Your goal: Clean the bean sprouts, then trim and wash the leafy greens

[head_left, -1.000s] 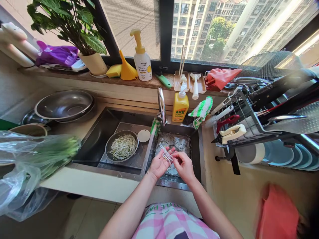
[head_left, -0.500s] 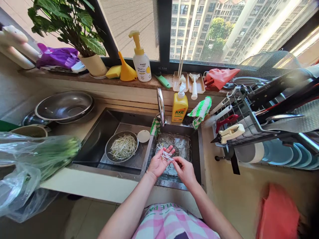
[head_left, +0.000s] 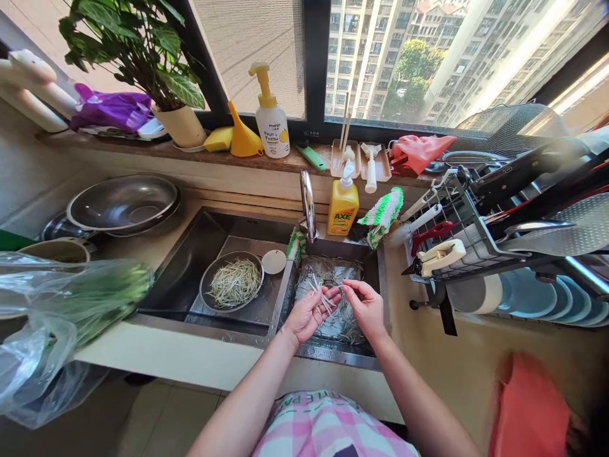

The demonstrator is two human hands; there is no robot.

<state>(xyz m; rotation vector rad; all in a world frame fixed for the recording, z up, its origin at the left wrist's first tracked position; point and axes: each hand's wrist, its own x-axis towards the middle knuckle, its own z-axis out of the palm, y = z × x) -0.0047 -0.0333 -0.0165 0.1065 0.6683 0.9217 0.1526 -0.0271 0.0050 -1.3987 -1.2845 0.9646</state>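
Note:
Over the right sink basin (head_left: 383, 266), my left hand (head_left: 307, 315) is turned palm up, its thumb across several white bean sprouts (head_left: 324, 301). Just to the right, my right hand (head_left: 367, 309) pinches thumb and forefinger together near the left fingertips; whatever is in that pinch is too small to make out. Loose sprouts and thin strands lie in water in the basin below. A round metal pan (head_left: 203, 293) heaped with bean sprouts (head_left: 235, 283) sits in the left basin (head_left: 190, 254), beside a small pale disc (head_left: 275, 261).
The faucet (head_left: 308, 206) rises behind the basins, with a yellow soap bottle (head_left: 343, 209) to its right. A dish rack (head_left: 480, 222) stands at right. Bagged greens (head_left: 109, 304) lie at left, near a large wok (head_left: 124, 202). Bottles and a potted plant (head_left: 178, 127) line the sill.
My right hand has moved right, away from the sprouts in my left palm, and its pinched fingertips have risen a little. The left hand stays nearly in place with the sprouts.

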